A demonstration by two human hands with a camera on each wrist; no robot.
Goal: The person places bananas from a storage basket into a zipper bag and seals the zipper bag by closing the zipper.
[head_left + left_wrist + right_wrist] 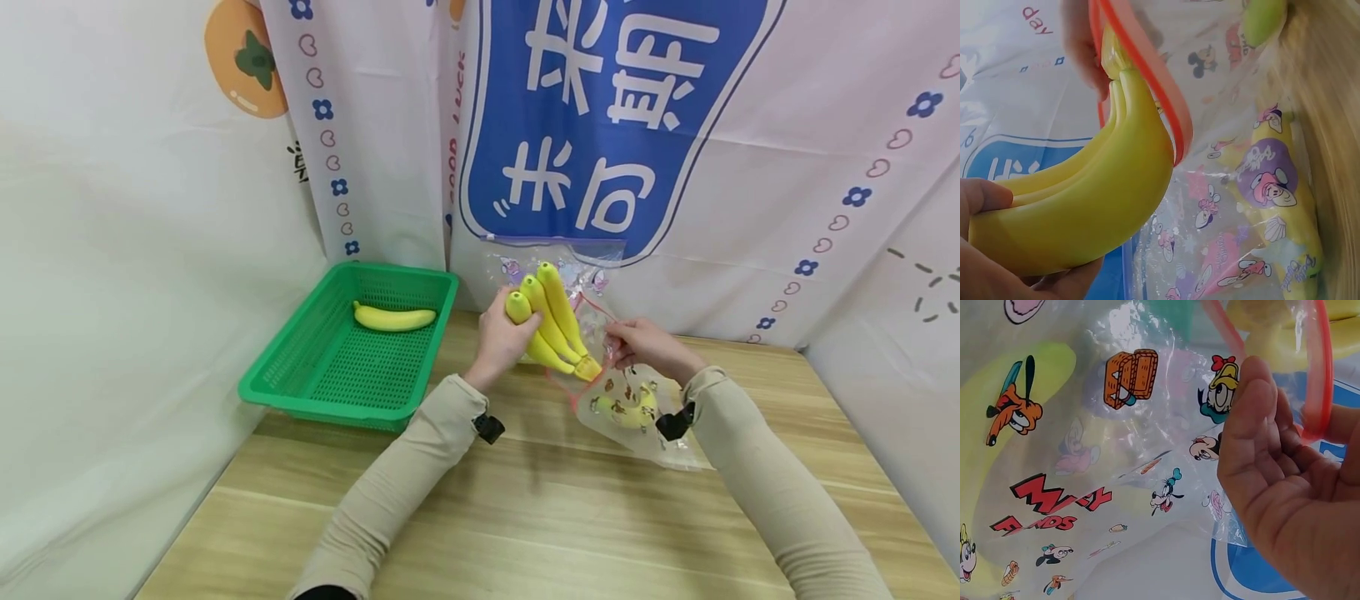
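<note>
My left hand (pixel 501 337) grips a bunch of three yellow bananas (pixel 553 312) near their tips. In the left wrist view the joined stem of the bananas (pixel 1129 162) sits in the red-rimmed mouth of a clear cartoon-printed zip bag (pixel 1147 62). With curled fingers, my right hand (pixel 651 343) pinches that bag's rim at its right side; the right wrist view shows the thumb partly hidden behind the red strip (pixel 1321 369). Lower in the same bag, a curved banana (pixel 637 410) shows through the plastic.
On the left stands a green plastic basket (pixel 258 379) with a single banana (pixel 393 318) in it. A second clear bag with a purple zip (pixel 555 242) stands behind the hands, yellow fruit (pixel 1272 194) inside. Printed cloth (pixel 390 150) hangs behind the wooden table (pixel 570 525).
</note>
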